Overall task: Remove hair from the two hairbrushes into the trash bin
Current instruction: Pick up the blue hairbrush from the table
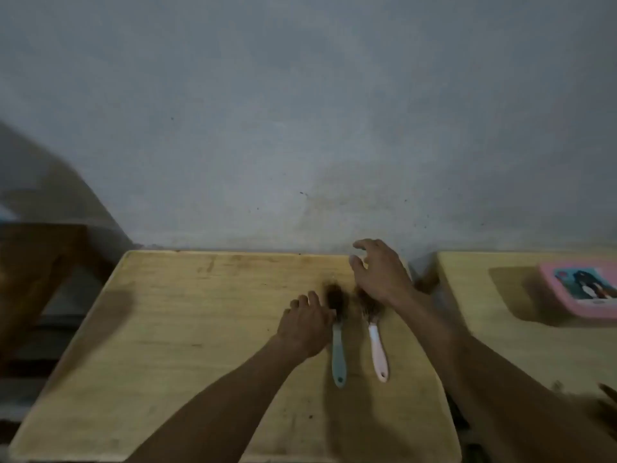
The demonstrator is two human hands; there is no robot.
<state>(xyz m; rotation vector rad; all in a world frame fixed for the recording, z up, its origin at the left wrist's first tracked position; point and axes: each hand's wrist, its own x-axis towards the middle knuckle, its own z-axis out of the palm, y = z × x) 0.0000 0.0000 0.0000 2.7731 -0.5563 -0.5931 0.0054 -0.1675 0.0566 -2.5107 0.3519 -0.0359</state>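
Observation:
Two hairbrushes lie side by side on a wooden table (187, 329), handles toward me. The blue-handled brush (338, 352) is on the left, its head full of dark hair. The pink-handled brush (377, 349) is on the right, also matted with hair. My left hand (305, 324) rests at the neck of the blue brush, fingers loosely bent against it; a grip is not plain. My right hand (380, 272) hovers over the head of the pink brush with fingers spread and holds nothing. No trash bin is in view.
A grey wall stands right behind the table. A second wooden table (500, 329) is to the right across a narrow gap, with a pink box (581, 292) on it. Dark wooden furniture (36, 262) stands at the left.

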